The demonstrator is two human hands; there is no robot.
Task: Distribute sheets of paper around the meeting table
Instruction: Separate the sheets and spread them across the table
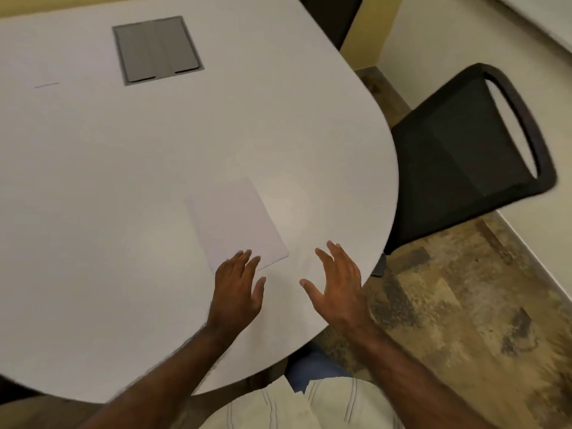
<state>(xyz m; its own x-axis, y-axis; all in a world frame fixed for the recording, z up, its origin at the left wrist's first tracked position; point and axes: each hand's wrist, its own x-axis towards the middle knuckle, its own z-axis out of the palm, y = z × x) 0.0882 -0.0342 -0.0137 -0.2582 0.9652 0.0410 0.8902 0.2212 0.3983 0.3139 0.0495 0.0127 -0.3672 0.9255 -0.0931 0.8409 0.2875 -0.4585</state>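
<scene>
A white sheet of paper (236, 222) lies flat on the white meeting table (108, 187), near its rounded right end. My left hand (236, 289) hovers at the sheet's near edge, fingers apart, fingertips over its lower corner; whether they touch it is unclear. My right hand (335, 283) is spread open over bare table just right of the sheet, holding nothing. Another faint sheet (28, 72) lies at the far left of the table.
A grey cable hatch (157, 51) is set into the table top at the back. A black chair (464, 150) stands at the table's right end, and another dark chair (331, 17) at the far side. Patterned floor (464, 305) lies to the right.
</scene>
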